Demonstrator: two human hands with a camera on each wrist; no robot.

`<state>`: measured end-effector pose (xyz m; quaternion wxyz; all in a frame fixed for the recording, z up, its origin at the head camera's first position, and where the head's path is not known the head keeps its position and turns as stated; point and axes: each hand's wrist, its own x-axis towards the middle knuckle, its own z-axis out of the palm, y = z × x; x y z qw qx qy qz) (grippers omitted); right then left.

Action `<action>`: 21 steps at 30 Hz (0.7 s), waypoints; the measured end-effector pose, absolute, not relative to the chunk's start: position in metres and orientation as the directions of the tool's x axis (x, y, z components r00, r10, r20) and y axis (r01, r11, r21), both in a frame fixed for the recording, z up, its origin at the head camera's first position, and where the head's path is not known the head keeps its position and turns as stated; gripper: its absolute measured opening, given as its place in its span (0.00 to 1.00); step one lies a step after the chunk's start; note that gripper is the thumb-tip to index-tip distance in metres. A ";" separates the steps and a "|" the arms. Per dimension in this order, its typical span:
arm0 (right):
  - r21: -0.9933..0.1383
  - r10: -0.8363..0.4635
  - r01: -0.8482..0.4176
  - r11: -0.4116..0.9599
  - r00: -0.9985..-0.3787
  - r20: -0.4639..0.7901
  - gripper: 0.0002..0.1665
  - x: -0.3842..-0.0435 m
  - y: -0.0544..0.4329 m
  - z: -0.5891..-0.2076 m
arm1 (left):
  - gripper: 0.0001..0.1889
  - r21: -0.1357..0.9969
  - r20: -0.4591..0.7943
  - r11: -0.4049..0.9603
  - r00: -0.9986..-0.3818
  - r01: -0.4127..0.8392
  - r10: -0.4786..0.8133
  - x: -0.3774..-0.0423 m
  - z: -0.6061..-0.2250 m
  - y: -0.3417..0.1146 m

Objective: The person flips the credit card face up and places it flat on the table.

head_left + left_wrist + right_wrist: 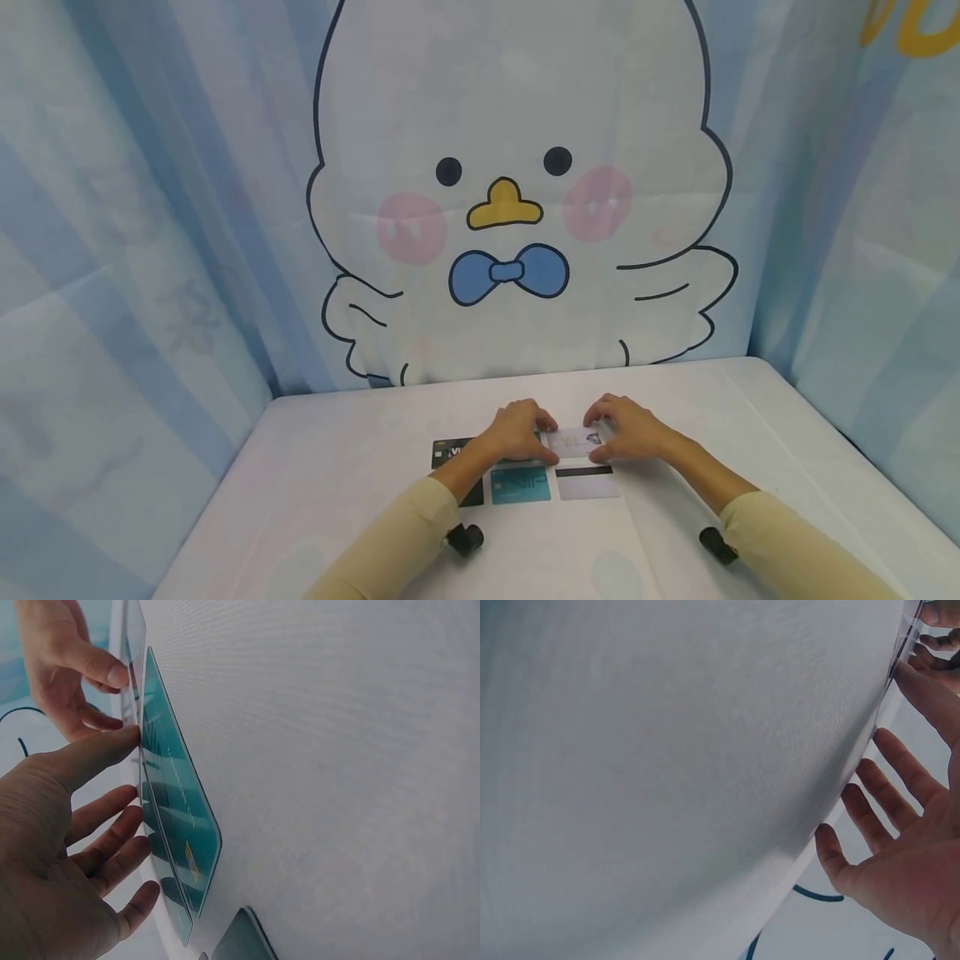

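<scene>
In the head view a pale card (573, 442) with a small dark print lies between both hands. My left hand (519, 432) has its thumb and fingertips at the card's left side and partly covers a teal card behind it. My right hand (630, 429) sets its thumb and fingertips about the card's right corners. Below, a teal VIP card (521, 485) and a grey card with a black stripe (587, 483) lie side by side. In the left wrist view the left fingers (120, 840) are spread beside a teal card (180, 787). The right fingers (885, 776) are spread at the tabletop.
A dark card (447, 452) lies left of my left hand, and another dark card (474, 493) below it is partly hidden by that forearm. A white cloth covers the table (360, 450). Behind stands a curtain (510, 333) printed with a cartoon bird.
</scene>
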<state>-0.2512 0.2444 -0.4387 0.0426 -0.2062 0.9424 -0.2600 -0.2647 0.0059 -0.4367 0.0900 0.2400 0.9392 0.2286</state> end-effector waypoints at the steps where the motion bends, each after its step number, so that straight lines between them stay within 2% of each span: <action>1: -0.509 -0.410 -0.365 0.780 -0.912 0.025 0.26 -0.251 0.245 -0.439 | 0.25 0.473 -0.060 0.780 -0.868 0.410 0.492 -0.265 -0.437 0.006; 21: -0.491 -0.414 -0.370 0.789 -0.910 0.022 0.26 -0.250 0.246 -0.442 | 0.26 0.479 -0.054 0.772 -0.864 0.418 0.501 -0.263 -0.437 0.006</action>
